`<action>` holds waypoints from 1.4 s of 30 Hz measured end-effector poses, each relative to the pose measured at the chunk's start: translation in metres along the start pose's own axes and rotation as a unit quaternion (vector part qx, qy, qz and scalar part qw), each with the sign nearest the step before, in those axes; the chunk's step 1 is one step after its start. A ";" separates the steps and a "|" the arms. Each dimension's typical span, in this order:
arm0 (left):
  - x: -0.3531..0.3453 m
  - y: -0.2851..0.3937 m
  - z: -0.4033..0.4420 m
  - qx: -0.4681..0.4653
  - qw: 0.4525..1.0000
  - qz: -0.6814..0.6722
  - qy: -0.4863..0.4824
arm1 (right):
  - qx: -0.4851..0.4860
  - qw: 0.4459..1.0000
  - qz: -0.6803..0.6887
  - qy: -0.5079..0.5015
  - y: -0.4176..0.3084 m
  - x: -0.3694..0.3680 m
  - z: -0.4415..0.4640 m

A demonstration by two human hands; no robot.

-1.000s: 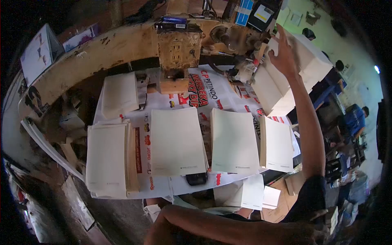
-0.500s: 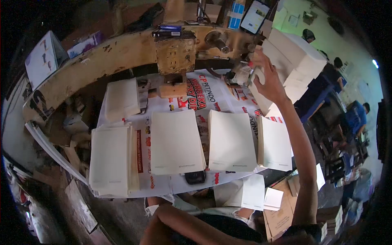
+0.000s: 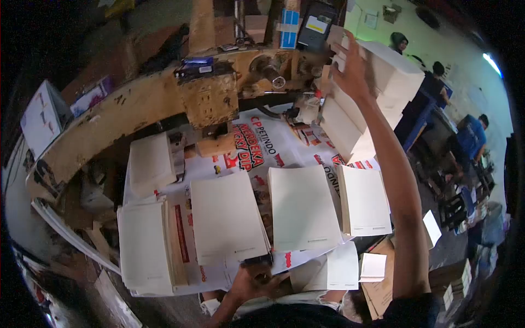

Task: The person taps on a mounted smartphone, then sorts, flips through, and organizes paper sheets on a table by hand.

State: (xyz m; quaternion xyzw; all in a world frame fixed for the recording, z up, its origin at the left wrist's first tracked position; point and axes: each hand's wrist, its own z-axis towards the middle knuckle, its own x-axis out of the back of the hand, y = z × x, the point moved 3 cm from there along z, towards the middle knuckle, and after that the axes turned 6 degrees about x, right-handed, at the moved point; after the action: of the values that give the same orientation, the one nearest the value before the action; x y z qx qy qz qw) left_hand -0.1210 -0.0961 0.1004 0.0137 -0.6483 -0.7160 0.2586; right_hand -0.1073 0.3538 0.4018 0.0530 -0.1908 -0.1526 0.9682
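My right hand (image 3: pixel 353 68) is raised at the upper right with its fingers apart. It is in front of a tall pile of white paper blocks (image 3: pixel 391 71), just below a phone (image 3: pixel 316 26); whether it touches the pile I cannot tell. My left hand (image 3: pixel 252 282) is low at the table's front edge, its fingers curled around a small black object (image 3: pixel 257 262) of unclear kind. Beside it, white paper stacks stand in a row: a far-left stack (image 3: pixel 145 246), a middle-left stack (image 3: pixel 228 216), a middle-right stack (image 3: pixel 302 208) and a right stack (image 3: pixel 366 201).
Another paper stack (image 3: pixel 150 163) lies at the back left on the printed sheet (image 3: pixel 273 134). Behind rises a worn metal machine frame (image 3: pixel 131 90) with a boxy block (image 3: pixel 208 98). Loose paper (image 3: pixel 343 266) and cardboard (image 3: pixel 377 295) are at the lower right. Several people are at the far right.
The view has shifted, and my left hand has come into sight at the black object. My right hand has moved up toward the phone, whose screen now looks darker.
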 end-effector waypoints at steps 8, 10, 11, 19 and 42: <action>0.019 0.026 0.013 0.054 0.997 0.062 -0.004 | 0.007 0.999 0.052 -0.005 0.001 -0.036 0.057; 0.015 0.026 0.011 0.069 0.994 0.084 -0.011 | 0.028 1.000 -0.004 -0.001 0.003 -0.042 0.060; 0.015 0.026 0.012 0.069 0.994 0.082 -0.011 | 0.021 0.999 -0.024 -0.004 0.006 -0.045 0.060; 0.021 0.027 0.008 0.138 0.976 0.160 -0.058 | -0.013 0.998 0.047 0.030 0.010 -0.038 0.058; 0.007 0.037 0.007 0.007 0.994 0.106 -0.018 | 0.025 0.910 0.405 0.090 -0.307 0.241 -0.059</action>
State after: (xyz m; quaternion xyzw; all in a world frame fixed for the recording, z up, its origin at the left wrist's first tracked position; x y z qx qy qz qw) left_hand -0.1166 -0.0936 0.1388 -0.0665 -0.6560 -0.6798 0.3212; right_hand 0.0429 -0.0109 0.3833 0.0088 -0.1121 0.2630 0.9582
